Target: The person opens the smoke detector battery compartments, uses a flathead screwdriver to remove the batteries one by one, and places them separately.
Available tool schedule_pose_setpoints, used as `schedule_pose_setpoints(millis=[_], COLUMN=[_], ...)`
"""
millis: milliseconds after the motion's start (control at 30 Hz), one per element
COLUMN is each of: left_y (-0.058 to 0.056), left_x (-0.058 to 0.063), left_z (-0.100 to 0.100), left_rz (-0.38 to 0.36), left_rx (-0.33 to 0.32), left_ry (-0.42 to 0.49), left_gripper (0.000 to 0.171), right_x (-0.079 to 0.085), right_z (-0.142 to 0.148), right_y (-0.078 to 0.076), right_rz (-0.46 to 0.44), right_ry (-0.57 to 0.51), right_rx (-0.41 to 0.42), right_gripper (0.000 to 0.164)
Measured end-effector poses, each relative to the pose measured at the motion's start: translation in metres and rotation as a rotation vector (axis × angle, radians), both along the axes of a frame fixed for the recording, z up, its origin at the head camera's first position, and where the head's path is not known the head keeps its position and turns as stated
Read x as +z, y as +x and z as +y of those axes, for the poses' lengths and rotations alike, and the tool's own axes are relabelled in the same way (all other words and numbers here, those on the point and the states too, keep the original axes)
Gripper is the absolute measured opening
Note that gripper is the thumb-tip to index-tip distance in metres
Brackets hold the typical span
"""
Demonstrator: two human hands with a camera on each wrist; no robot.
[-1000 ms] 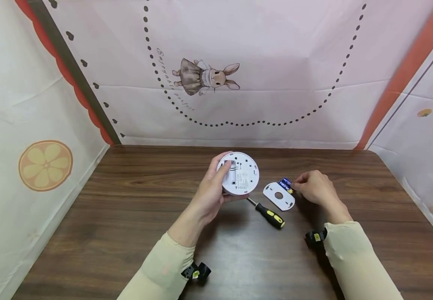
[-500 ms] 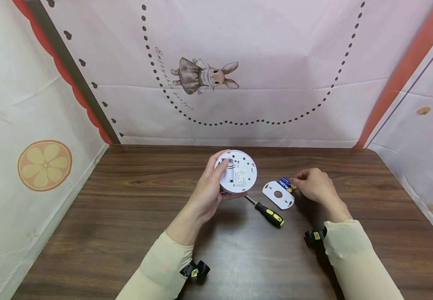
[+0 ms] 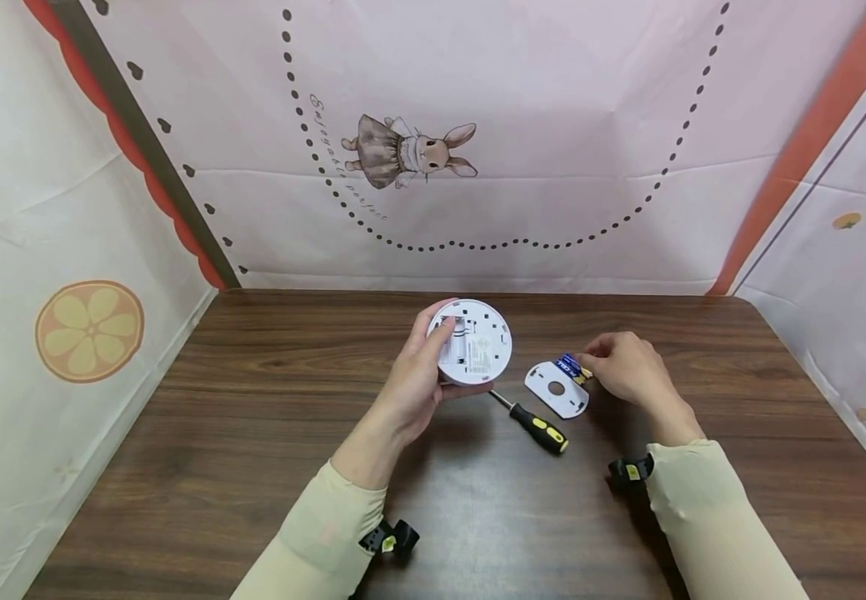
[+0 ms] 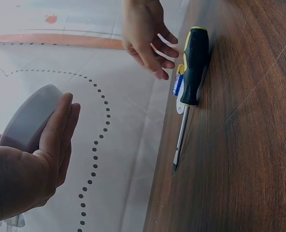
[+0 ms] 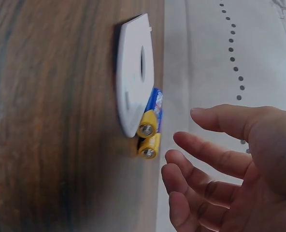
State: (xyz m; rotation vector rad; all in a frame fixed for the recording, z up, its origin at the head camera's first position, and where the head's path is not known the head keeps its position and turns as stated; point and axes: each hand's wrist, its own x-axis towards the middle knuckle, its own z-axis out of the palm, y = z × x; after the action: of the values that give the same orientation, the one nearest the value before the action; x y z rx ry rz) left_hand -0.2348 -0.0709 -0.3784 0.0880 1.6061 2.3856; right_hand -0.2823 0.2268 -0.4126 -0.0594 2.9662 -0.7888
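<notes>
My left hand (image 3: 413,379) holds a round white smoke detector (image 3: 491,346) above the table, thumb over its back and fingers underneath. Its back faces up, showing a battery compartment, slots and a printed label. In the left wrist view the smoke detector (image 4: 29,118) appears edge-on against the palm. My right hand (image 3: 633,375) is beside two blue and yellow batteries (image 3: 569,365). The right wrist view shows its fingers (image 5: 206,147) loosely bent and apart from the batteries (image 5: 150,128), with nothing between them. Those batteries lie against the edge of a white mounting plate (image 3: 571,404).
A black and yellow screwdriver (image 3: 541,429) lies on the brown wooden table (image 3: 252,467), its shaft pointing toward the smoke detector. White printed cloth (image 3: 553,125) stands behind the table and along both sides.
My left hand and the smoke detector have shifted slightly left. The right hand has drawn back a little from the batteries, showing more of them.
</notes>
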Motion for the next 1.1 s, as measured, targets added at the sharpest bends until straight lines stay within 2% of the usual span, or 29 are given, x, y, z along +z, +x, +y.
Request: schedule_pose_setpoints(millis=[467,1100], left_y=[-0.001,-0.002], left_x=[-0.001,-0.001], left_z=[-0.002,-0.003], left_rz=[0.006,0.006], left_rx=[0.002,-0.009], left_ry=[0.001,-0.011], left_gripper=[0.041,0.038], right_x=[0.019,0.028], right_z=[-0.011,-0.024], right_y=[0.008,0.017], right_rz=[0.034,0.06], right_ry=[-0.014,0.001], right_rx=[0.047,0.084], right_gripper=[0.028,0.026])
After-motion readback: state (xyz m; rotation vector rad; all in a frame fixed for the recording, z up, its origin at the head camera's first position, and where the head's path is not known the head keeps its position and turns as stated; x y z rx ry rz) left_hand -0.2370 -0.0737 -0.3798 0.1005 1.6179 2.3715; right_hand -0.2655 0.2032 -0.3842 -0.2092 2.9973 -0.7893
